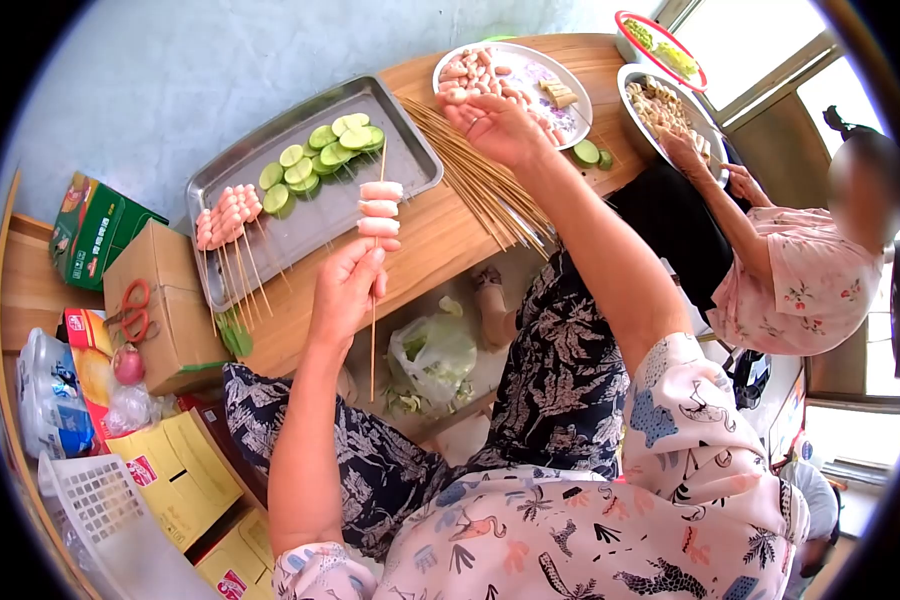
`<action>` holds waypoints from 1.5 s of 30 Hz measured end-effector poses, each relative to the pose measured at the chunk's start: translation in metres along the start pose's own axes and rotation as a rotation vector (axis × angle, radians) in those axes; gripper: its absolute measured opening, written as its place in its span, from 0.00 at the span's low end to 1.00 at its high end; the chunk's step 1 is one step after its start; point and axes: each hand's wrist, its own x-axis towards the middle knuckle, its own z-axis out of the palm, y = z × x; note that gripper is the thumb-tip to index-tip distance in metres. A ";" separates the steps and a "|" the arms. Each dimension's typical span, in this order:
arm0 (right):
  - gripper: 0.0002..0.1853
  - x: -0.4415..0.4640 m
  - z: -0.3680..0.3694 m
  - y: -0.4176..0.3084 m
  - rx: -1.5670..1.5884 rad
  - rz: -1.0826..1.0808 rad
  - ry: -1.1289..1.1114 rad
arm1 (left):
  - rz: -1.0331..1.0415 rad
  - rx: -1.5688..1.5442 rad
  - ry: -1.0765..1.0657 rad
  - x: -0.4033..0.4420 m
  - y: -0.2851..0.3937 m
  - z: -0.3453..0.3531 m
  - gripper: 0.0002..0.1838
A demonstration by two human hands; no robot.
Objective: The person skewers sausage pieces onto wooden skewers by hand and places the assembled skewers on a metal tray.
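Observation:
My left hand (345, 290) is closed around a bamboo skewer (373, 345), held upright over the table's front edge. Several pink sausage pieces (379, 208) are threaded on it just above my fingers, and its bare tip points up. My right hand (500, 128) reaches over the near-left rim of a white plate (582, 88) piled with small sausages (482, 72). Between its fingertips is a small sausage piece (457, 96). Left of my hands, a metal tray (315, 225) holds skewered cucumber slices (320, 158) and finished sausage skewers (230, 215).
Loose bamboo skewers (480, 185) lie between tray and plate. A co-worker (790, 260) sits at the right, hands at a bowl (715, 140) of food. Red-handled scissors (135, 312) rest by a cardboard box (160, 290) at left. A plastic bag (432, 350) is below the table.

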 end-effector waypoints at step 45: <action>0.18 -0.026 0.023 0.075 -0.453 0.045 -0.145 | -0.028 0.049 -0.034 -0.003 0.000 -0.001 0.12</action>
